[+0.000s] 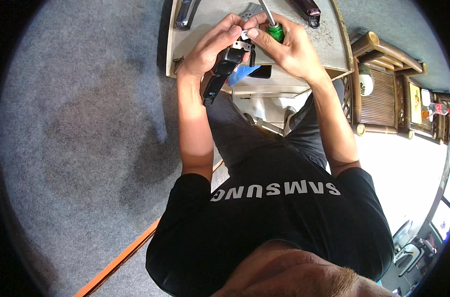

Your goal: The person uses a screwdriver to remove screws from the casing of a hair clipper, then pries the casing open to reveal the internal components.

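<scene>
My left hand [207, 49] grips a long black device [220, 74] that hangs at a slant over the table's front edge. A metal bracket [241, 45] shows at its upper end. My right hand [296, 54] is curled round the green handle [275, 33] of a screwdriver, its metal shaft pointing up. Both thumbs meet at a small white piece [244, 34] above the bracket; whether it is fixed to the device I cannot tell. My right fingertips behind it are mostly hidden.
The worn pale table [326, 57] bears more black devices [310, 15] at its back corners. A blue item [242, 75] and dark slab lie below the device. Bamboo chairs [378, 99] stand right, holding assorted items. An orange strip [116, 255] runs along the floor at lower left.
</scene>
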Available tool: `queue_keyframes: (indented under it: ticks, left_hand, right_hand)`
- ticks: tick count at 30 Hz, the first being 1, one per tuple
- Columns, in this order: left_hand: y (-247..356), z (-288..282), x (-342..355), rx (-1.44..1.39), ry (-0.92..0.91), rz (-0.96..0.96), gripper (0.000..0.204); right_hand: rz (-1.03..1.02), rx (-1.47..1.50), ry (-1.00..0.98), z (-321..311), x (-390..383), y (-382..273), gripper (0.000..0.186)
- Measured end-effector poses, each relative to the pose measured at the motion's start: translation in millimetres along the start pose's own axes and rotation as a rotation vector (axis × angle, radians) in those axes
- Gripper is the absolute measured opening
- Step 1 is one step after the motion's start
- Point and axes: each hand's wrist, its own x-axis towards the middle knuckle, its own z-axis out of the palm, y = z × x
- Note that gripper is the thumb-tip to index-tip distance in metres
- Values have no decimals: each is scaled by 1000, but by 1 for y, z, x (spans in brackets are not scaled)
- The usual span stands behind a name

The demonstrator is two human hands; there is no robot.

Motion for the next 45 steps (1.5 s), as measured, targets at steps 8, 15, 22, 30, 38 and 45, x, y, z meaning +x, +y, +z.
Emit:
queue_keyframes:
  ticks: [8, 15, 22, 30, 38, 45]
  left_hand:
    - [-12, -3, -3, -58, 75, 40, 38]
    - [-13, -3, -2, -57, 128, 24, 40]
    - [-15, -5, -1, -157, 30, 90, 45]
    - [-17, -14, 0, -87, -108, 91, 49]
    - [-19, -14, -1, 132, -167, 215, 46]
    - [-15, -8, -7, 41, -181, 182, 44]
  right_hand:
    - [112, 91, -135, -8, -3, -19, 23]
    - [85, 20, -103, -8, -8, -14, 21]
    - [395, 261, 270, -6, 6, -15, 17]
    - [319, -403, 335, 5, 20, -19, 24]
    - [433, 205, 183, -3, 10, -23, 15]
    - [322, 262, -201, -19, -5, -19, 16]
